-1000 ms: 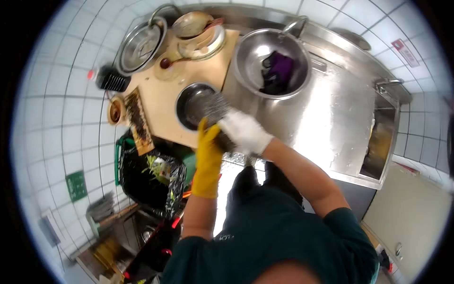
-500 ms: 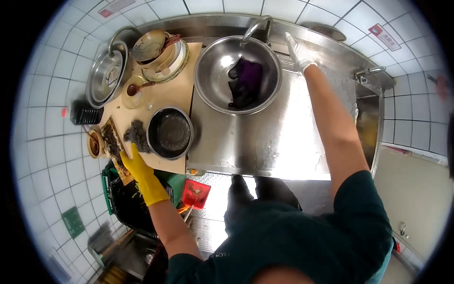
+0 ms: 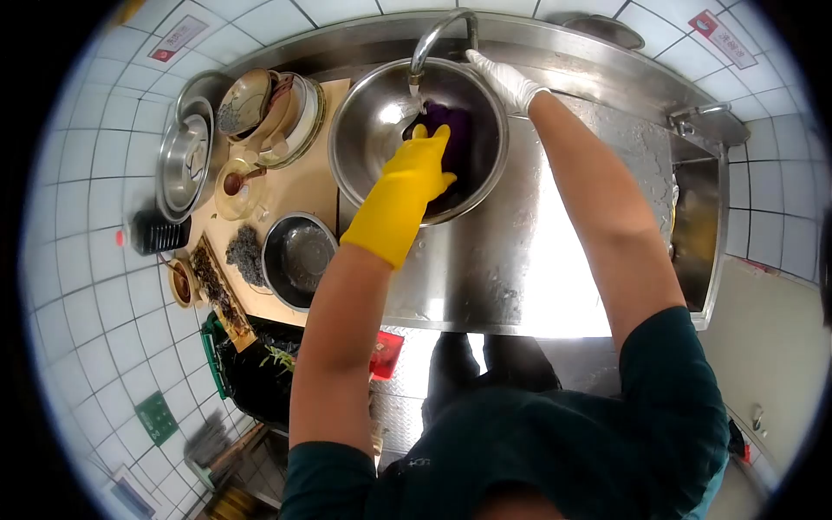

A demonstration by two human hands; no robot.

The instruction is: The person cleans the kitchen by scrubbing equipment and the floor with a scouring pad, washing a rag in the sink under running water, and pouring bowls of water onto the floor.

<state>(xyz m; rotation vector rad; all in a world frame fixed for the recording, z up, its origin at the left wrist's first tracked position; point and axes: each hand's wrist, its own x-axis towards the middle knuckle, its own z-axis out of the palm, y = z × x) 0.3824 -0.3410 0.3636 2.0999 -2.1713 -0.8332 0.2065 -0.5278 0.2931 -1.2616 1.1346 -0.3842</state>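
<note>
My left hand (image 3: 412, 178), in a yellow rubber glove, reaches into the large steel bowl (image 3: 355, 165) with its fingers spread, over a purple and black cloth (image 3: 458, 143). Whether the fingertips touch the cloth is unclear. My right hand (image 3: 505, 80), in a white glove, is at the base of the curved faucet (image 3: 440, 33), beyond the bowl's right rim; its fingers are extended. The faucet's spout hangs over the bowl, and water seems to run from it. A dark pot (image 3: 299, 260) stands on the wooden board beside a grey scouring pad (image 3: 246, 255).
Stacked dishes (image 3: 277, 117) and a steel basin (image 3: 185, 160) stand at the back left. A lined bin (image 3: 256, 373) is below the board's front edge. The steel counter (image 3: 537, 234) runs right to a sink (image 3: 698, 234) with another faucet.
My left hand has moved from beside the scouring pad into the steel bowl. My right hand has shifted left to the faucet base. Earlier, both hands were together at the pot with the pad.
</note>
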